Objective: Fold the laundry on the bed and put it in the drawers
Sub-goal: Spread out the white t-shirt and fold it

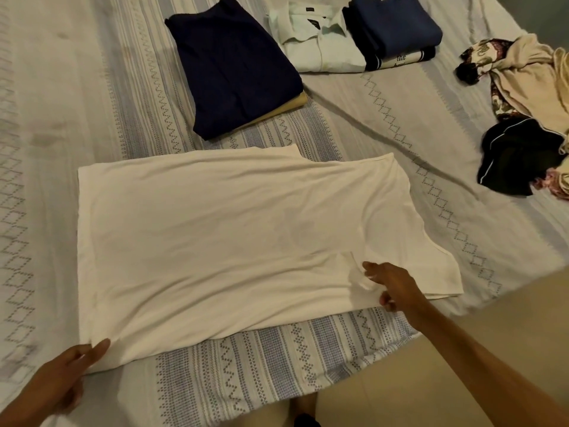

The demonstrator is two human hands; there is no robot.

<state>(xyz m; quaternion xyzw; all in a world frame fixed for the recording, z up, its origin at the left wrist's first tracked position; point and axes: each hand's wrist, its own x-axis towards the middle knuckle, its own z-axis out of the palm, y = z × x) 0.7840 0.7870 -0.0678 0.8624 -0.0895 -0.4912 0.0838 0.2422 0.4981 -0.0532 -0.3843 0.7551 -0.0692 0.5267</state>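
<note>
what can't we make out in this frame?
- Drawers: none appear in the head view.
- Beige garment: mostly hidden under the navy garment.
- Unfolded pile: cut off by the right edge.
- Printed shirt: blue garment covers most lettering.
- Left hand: fingertips hidden by white shirt.

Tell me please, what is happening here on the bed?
A person is folding laundry. A white T-shirt lies spread flat on the bed. The left hand holds its near left corner, and the right hand pinches the fabric near the sleeve. Already folded further back: a navy garment, a white shirt and a blue stack. An unfolded pile waits at the right.
</note>
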